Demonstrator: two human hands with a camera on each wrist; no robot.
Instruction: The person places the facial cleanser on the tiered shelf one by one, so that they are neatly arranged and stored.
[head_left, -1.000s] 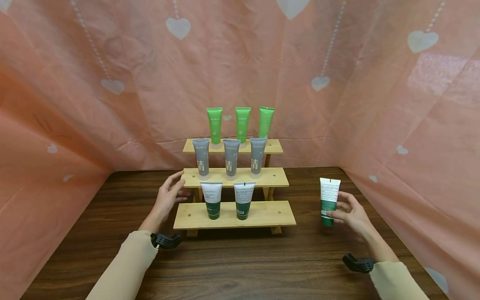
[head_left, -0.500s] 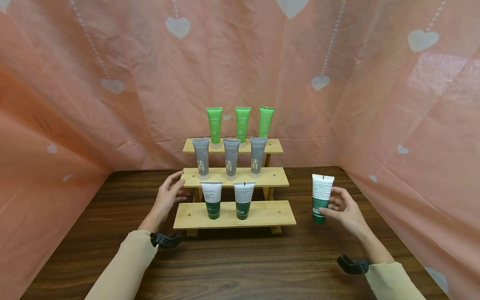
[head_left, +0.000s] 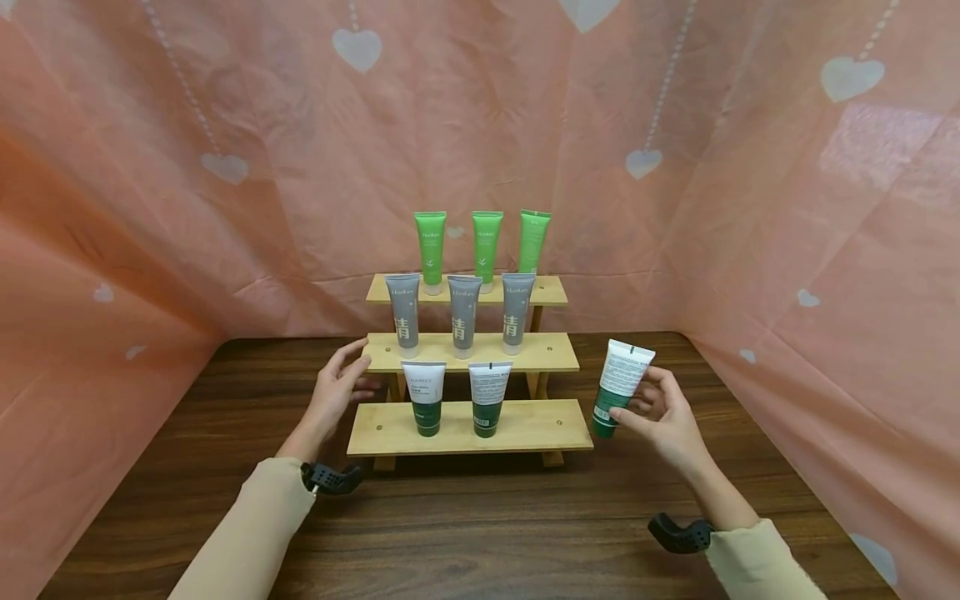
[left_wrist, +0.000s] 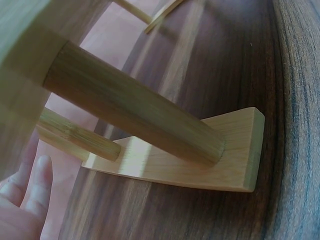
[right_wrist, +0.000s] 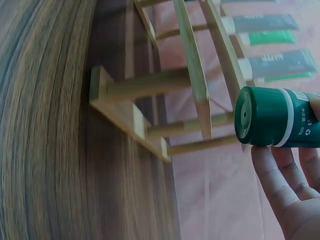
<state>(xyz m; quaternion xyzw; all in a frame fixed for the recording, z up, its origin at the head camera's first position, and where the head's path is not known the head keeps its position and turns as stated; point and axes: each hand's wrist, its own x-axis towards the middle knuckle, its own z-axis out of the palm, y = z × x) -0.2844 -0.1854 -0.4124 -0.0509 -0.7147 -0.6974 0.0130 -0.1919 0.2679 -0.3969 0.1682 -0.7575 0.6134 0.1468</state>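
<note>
A three-tier wooden display stand [head_left: 525, 427] occupies the middle of the table. At the left end of its middle shelf, my left hand [head_left: 333, 396] grips the board's edge with thumb and forefinger. In the left wrist view, some of its fingers [left_wrist: 40, 187] show below the shelf. My right hand [head_left: 671, 425] holds a white-and-green cosmetic tube [head_left: 621, 379] by its lower part, tilted, in the air right of the bottom shelf. Its green cap [right_wrist: 247, 115] points at the stand in the right wrist view. Two matching tubes, one left [head_left: 426, 400] and one central [head_left: 486, 400], stand on the bottom shelf.
Grey tubes [head_left: 463, 312] line the middle shelf and light green tubes [head_left: 485, 246] the top one, three on each. Bare board lies right of the central white-and-green tube. Dark wooden table [head_left: 480, 533] surrounds the stand; a pink curtain [head_left: 300, 225] hangs behind and at the sides.
My right hand has carried the white-and-green tube leftward and slightly up towards the stand, and the tube now leans with its top to the right. My left hand has stayed put.
</note>
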